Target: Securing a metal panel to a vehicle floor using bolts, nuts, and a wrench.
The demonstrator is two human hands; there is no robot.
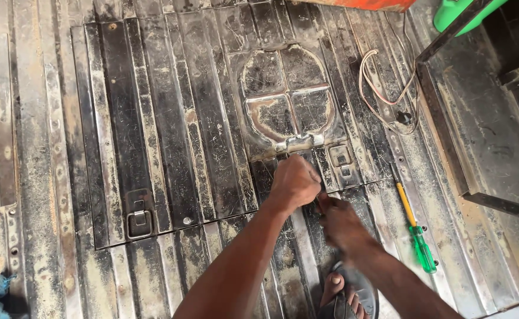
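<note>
**Working the hatch latch on the ribbed metal floor**

Looking down at our own hands here, and we're crouching over a worn, scratched metal floor [171, 118] with raised ribs running away from us. Our left hand [295, 182] is curling into a tight fist, fingers together, pressing down right at the near edge of the round hatch cover [288, 94], just below its shiny latch [299, 142]. We can't tell what the fist is wrapping around, if anything, because the knuckles are hiding it.

Our right hand [341, 224] is sitting just behind and to the right of the left fingers, touching or nearly touching them. It's blurring a bit, so we can't tell whether those fingers are clamping on something small or just bunching up.

Going by the pose, we're guessing we're in the middle of freeing or fastening that latch, still early on since the cover is lying flat and closed. The next bit is probably calling for a firm, steady grip at the latch without slipping on the slick metal.

Well off to the right of our right fingers, a screwdriver [417, 229] with a yellow shaft and green handle is lying untouched. Farther beyond, a loop of wire [383, 88] is lying on the floor. Our sandalled foot [343, 292] is showing just below the right hand.
</note>
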